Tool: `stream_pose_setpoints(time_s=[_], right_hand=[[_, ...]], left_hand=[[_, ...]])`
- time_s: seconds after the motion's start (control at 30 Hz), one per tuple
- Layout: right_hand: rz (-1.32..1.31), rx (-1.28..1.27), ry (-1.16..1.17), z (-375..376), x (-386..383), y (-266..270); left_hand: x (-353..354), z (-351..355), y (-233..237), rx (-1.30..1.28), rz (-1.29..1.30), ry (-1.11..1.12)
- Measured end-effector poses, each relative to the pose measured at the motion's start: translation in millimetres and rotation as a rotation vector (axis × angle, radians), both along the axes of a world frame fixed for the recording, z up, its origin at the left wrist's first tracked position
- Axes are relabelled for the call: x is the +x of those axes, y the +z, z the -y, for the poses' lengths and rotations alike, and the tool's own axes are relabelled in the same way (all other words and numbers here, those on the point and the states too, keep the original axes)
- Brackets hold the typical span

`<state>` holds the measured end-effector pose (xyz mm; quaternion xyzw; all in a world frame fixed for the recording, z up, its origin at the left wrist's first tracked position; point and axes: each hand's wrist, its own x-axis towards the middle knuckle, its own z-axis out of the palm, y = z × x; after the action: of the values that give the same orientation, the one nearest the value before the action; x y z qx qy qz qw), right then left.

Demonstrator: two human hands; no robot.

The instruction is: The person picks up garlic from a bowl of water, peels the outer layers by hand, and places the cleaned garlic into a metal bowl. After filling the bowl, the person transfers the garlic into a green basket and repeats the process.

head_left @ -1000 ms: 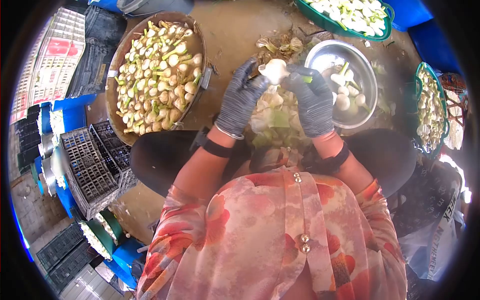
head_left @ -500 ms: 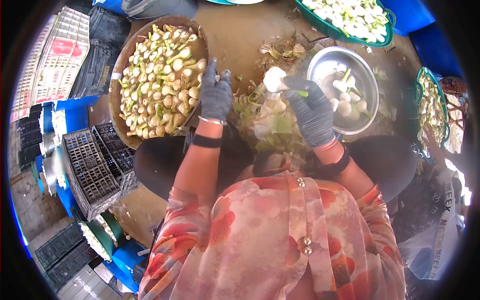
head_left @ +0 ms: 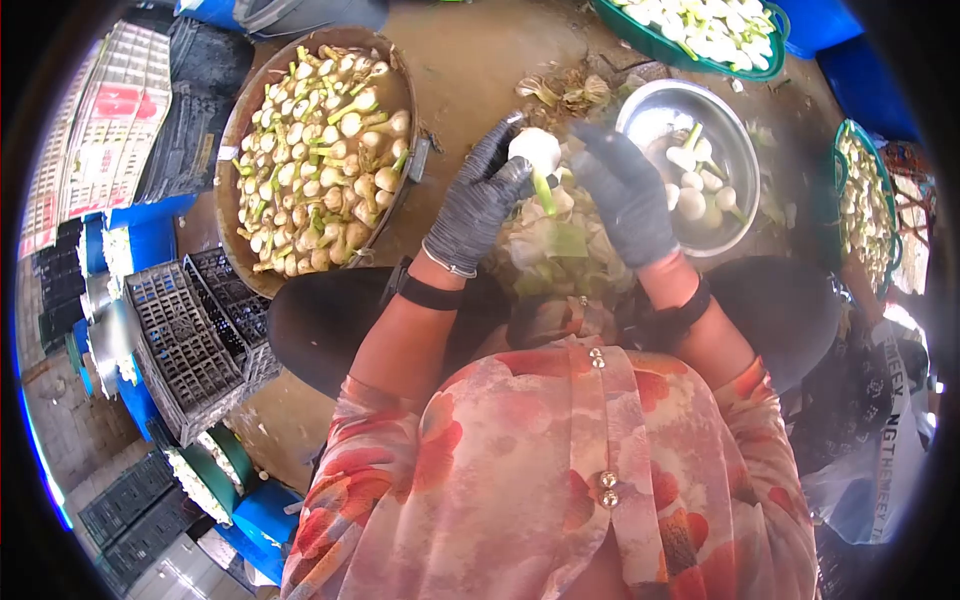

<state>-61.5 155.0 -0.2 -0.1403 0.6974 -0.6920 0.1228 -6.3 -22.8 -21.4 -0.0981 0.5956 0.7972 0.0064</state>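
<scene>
A white bulb [head_left: 536, 150] with a short green stem hangs over a heap of peelings [head_left: 545, 245]. My left hand [head_left: 480, 190], in a dark glove, has its fingers and thumb around the bulb's left side. Just right of the bulb is my right hand [head_left: 627, 190], also gloved, its fingertips smeared by motion. Left of my hands, a wide brown tub [head_left: 226, 190] holds many unpeeled bulbs with stems. To the right, a steel bowl [head_left: 752, 175] contains several white bulbs, some with green stems.
Green baskets of white bulbs stand at the top right [head_left: 640, 38] and far right [head_left: 890, 200]. Black crates [head_left: 190, 335] and blue containers [head_left: 150, 235] are on the left. More peelings [head_left: 570, 92] lie beyond my hands. A printed white bag [head_left: 870, 480] is at lower right.
My left hand has moved right from the tub's edge and taken hold of the bulb. My right hand, which held the bulb by its stem, is now beside it. The bulb's stem now points down.
</scene>
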Motion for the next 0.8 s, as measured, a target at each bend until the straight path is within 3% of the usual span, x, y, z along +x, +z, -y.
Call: stream_pose_setpoints(time_s=[0.03,0.17,0.27,0.3,0.37,0.47,0.53,0.57,0.67,0.7,0.8], right_hand=[[-0.139,0.142,0.009,0,-7,-3],[0.251,0.100,0.043,-1,-9,-1],[0.294,-0.020,0.089,-2,-15,-7],[0.304,0.065,0.082,-3,-20,-8],[0.261,0.008,-0.031,-4,-29,-41],[0.127,0.211,-0.087,-14,-38,-42],[0.080,0.296,-0.066,-20,-35,-8],[-0.136,0.246,-0.101,-22,-38,-23],[0.302,0.044,-0.291,-26,-41,-16],[0.455,-0.218,-0.341,-24,-42,-19],[0.313,-0.282,-0.107,-22,-39,-42]], left_hand=[[0,-3,3,-0.249,-0.061,-0.019],[4,-7,-1,-0.224,-0.033,-0.128],[4,-10,8,-0.175,-0.025,-0.128],[4,-10,10,-0.165,-0.037,-0.132],[3,-11,12,-0.142,-0.066,-0.131],[-1,-4,0,-0.205,-0.169,-0.137],[-1,-5,5,-0.206,-0.153,-0.106],[0,-6,6,-0.206,-0.142,-0.092],[-5,-1,-10,0.154,-0.027,-0.053],[-6,-3,-9,0.298,-0.044,0.001],[-9,1,-8,0.619,-0.013,-0.066]])
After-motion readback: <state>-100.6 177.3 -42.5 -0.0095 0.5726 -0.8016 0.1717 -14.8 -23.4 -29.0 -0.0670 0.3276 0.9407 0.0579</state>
